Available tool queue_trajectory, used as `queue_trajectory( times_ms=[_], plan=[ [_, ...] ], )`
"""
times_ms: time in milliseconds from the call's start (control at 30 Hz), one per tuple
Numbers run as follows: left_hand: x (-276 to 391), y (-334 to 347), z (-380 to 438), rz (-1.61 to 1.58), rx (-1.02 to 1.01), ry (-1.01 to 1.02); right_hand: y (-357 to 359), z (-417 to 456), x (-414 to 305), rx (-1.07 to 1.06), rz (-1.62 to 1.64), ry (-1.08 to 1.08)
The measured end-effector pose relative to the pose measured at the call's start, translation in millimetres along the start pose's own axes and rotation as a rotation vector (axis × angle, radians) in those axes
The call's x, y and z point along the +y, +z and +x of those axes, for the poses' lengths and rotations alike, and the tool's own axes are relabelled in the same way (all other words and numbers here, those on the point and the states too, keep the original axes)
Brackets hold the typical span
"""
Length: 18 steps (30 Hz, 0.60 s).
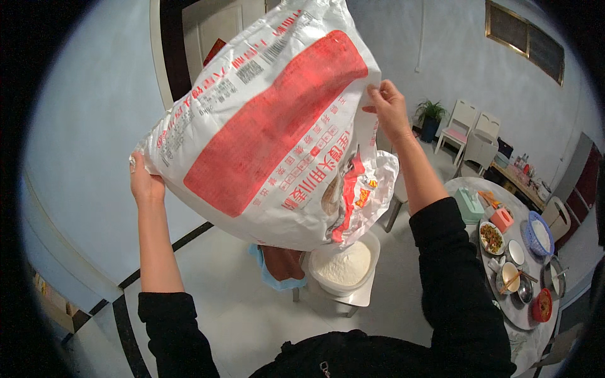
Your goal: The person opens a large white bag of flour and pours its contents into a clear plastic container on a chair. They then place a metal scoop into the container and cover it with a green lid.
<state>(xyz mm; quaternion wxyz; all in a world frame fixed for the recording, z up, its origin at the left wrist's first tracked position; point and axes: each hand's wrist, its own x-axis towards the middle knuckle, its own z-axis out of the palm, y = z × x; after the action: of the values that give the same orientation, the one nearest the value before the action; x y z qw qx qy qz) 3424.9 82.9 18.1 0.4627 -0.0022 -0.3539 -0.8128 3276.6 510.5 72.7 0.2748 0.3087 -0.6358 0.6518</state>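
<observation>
A large white woven flour sack (283, 127) with a red panel and printed writing is held up across the middle of the view. My left hand (147, 182) grips its lower left corner, with white powder on the thumb. On the right, my right hand (388, 106) pinches the sack's edge between thumb and fingers. The sack's crumpled end (380, 184) hangs at the lower right, over a white plastic tub (375, 264). White flour (344, 265) is heaped in the tub. Whether flour remains in the sack cannot be seen.
The tub stands on a pale stool (361, 296). Beside it, a brown and light blue cloth (281, 267) covers another seat. A round marble table (524, 345) at right holds dishes, bowls, chopsticks and a blue basket (539, 234). White chairs (461, 124) and a potted plant (430, 111) stand farther back.
</observation>
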Motion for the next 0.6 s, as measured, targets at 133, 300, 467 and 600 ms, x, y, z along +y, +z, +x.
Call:
queue_trajectory(
  times_ms=[133,300,467,600],
  plan=[
    [-9.2,-14.0,16.5,-0.064,-0.047,-0.045,-3.6,0.6,1.5,-0.057,-0.034,0.002],
    [-9.7,-2.9,13.3,-0.055,-0.010,-0.062,-3.9,3.2,3.2,-0.044,-0.044,0.013],
    [-4.2,3.9,11.7,-0.051,-0.020,-0.030,-1.5,4.2,-5.5,-0.037,-0.040,0.014],
    [0.1,4.2,5.7,-0.031,0.040,-0.033,3.2,-0.5,-5.1,-0.039,-0.028,-0.022]
  ],
)
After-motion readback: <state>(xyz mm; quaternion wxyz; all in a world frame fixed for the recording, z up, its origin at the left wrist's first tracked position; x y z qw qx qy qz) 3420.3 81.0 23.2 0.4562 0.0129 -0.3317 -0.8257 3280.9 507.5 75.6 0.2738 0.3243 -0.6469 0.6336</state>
